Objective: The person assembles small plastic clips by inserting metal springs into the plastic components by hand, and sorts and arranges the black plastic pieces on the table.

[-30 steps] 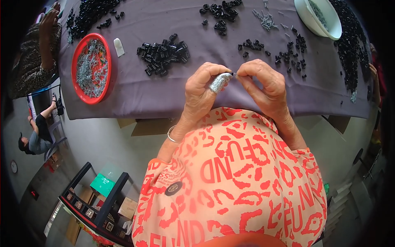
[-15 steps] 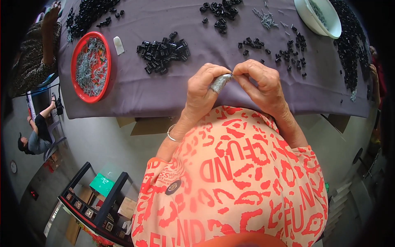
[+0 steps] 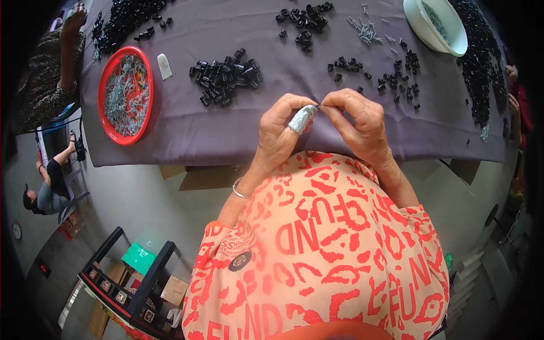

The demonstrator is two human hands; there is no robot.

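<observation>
Above the table's near edge my left hand (image 3: pixel 281 126) and my right hand (image 3: pixel 360 120) meet fingertip to fingertip, both closed in a pinch. A silver-grey covering (image 3: pixel 302 119) wraps one finger of the left hand. A tiny dark piece (image 3: pixel 318 106) shows where the fingertips meet, on the left hand's side; most of it is hidden. What the right fingers pinch is too small to make out. Beyond the left hand lies a pile of black plastic parts (image 3: pixel 225 76). Smaller black pieces (image 3: pixel 399 79) are scattered beyond the right hand.
On the purple-grey tablecloth (image 3: pixel 187 133), a red tray (image 3: pixel 148 105) of thin grey pins stands left, beside a white flat piece (image 3: pixel 164 66). Loose grey pins (image 3: pixel 366 30) lie near a pale bowl (image 3: pixel 458 50). Black heaps line both sides. Another person's arm (image 3: pixel 69 62) is at left.
In the picture, both hands sit slightly lower against the table, still fingertip to fingertip. The left wrist has turned a little, showing more of the silver-grey covering.
</observation>
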